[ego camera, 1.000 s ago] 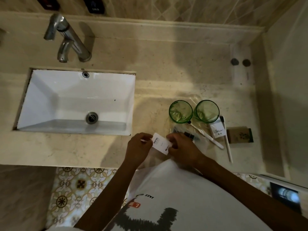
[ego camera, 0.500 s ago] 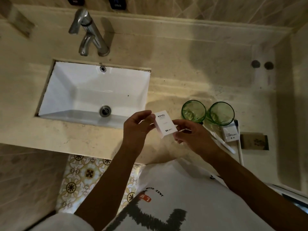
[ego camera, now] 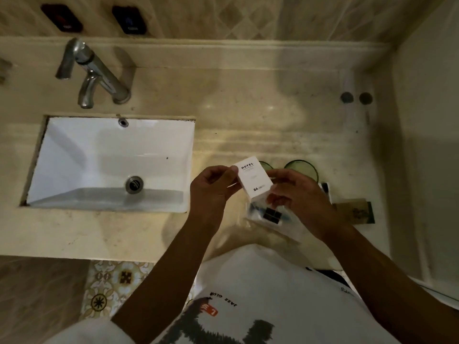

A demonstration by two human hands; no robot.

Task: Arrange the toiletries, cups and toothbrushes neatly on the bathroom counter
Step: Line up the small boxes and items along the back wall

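Both hands pinch a small white box printed "HOTEL" and hold it up above the counter: the left hand has thumb and fingertips closed on the box's left edge, and the right hand closes on its right edge and lower corner. Directly beneath the held box and the right hand lies a clear plastic packet with dark blocks showing through it, flat on the counter. Just behind the box, partly hidden by it and by the right fingers, stand two green cups side by side, only their far rims visible. To the right of the right hand, a brown packet lies on the counter, with a small white item peeking out between it and the cups; what that is cannot be told. Well to the left of the left hand sits the white sink, with the metal tap beyond it.
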